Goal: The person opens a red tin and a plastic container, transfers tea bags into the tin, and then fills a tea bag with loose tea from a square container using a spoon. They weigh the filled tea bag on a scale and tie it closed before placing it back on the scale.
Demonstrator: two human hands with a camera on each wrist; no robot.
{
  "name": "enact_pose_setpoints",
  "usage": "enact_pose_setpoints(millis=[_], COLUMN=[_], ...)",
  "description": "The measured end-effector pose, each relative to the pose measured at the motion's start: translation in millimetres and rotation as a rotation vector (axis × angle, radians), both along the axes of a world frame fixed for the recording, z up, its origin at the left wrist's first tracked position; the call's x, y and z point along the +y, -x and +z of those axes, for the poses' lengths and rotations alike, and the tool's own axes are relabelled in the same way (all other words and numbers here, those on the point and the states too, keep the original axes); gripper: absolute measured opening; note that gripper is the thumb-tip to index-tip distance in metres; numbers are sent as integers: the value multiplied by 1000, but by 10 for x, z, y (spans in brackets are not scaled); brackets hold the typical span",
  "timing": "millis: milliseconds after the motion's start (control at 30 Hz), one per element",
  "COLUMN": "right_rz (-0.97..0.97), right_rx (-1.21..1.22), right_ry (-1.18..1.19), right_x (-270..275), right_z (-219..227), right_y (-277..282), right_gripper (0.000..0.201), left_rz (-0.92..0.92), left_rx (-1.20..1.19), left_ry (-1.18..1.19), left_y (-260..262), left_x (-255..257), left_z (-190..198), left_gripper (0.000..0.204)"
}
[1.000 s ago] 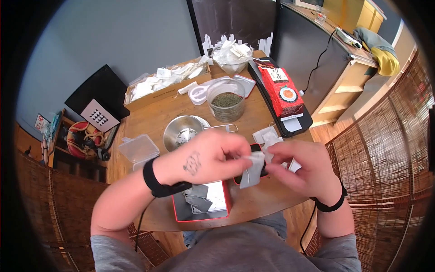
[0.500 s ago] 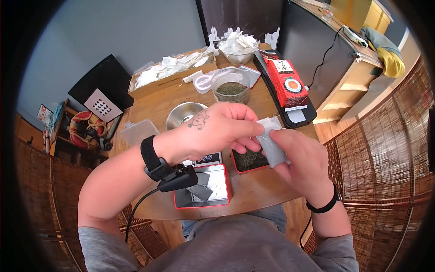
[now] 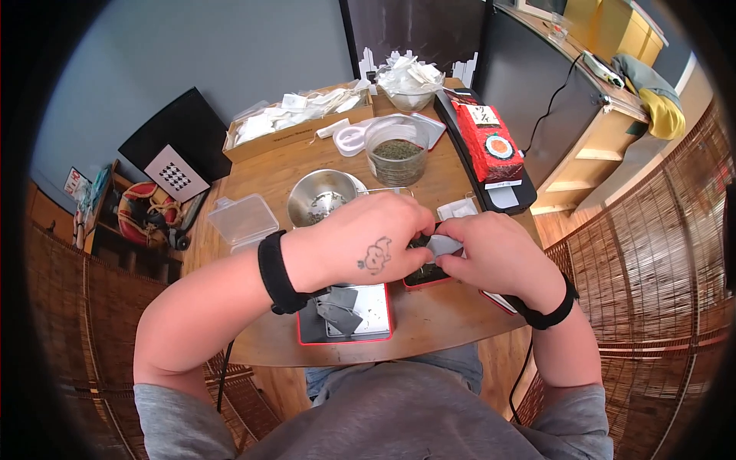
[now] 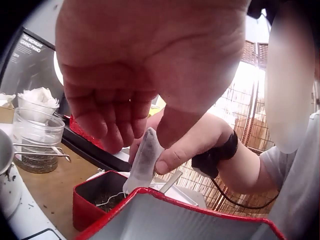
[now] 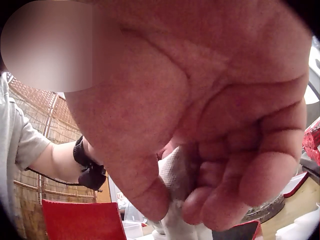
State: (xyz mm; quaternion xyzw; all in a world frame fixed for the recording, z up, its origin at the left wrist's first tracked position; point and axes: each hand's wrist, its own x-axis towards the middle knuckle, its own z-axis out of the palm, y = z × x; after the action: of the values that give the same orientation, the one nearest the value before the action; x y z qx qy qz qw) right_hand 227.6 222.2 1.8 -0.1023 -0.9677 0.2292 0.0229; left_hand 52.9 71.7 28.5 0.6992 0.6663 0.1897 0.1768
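Over a red-rimmed box (image 3: 429, 285) of dried tea leaves, both hands hold one pale tea bag (image 3: 442, 245). The right hand (image 3: 502, 251) pinches its side between thumb and fingers; the bag (image 5: 175, 175) shows between them in the right wrist view. At the bag's upper tip are the left hand's (image 3: 376, 244) thumb and fingertips, bent around it. The left wrist view shows the bag (image 4: 144, 162) upright and darker inside, with white string near its lower end. Filled tea bags (image 3: 341, 308) lie in a second red-rimmed box (image 3: 345, 342) below the left wrist.
Behind the hands stand a steel pot (image 3: 322, 188) and a clear jar (image 3: 396, 157) of dried leaves. Farther back are a cardboard box (image 3: 291, 136) and a glass bowl (image 3: 410, 96), both heaped with white bags. A red packet (image 3: 494, 146) lies at the right; a clear plastic case (image 3: 244, 218) is left.
Both hands have brought the tea bag from the right down over the box of leaves. The bag was spread flat between the hands and now shows narrower, mostly covered by fingers.
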Motion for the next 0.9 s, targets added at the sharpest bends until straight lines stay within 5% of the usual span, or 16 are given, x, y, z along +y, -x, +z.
enact_pose_setpoints(millis=[267, 467, 900], right_rz=[12, -70, 99], right_rx=[-44, 47, 164], right_ry=[14, 262, -102], right_x=[-31, 21, -281], right_z=[7, -64, -180], right_y=[-2, -49, 168], right_gripper=[27, 19, 16], left_rz=[14, 51, 188], left_rx=[54, -2, 90], left_ry=[10, -2, 97], left_y=[-17, 5, 354], left_x=[38, 37, -120], left_z=[-12, -32, -48], left_gripper=[18, 17, 21])
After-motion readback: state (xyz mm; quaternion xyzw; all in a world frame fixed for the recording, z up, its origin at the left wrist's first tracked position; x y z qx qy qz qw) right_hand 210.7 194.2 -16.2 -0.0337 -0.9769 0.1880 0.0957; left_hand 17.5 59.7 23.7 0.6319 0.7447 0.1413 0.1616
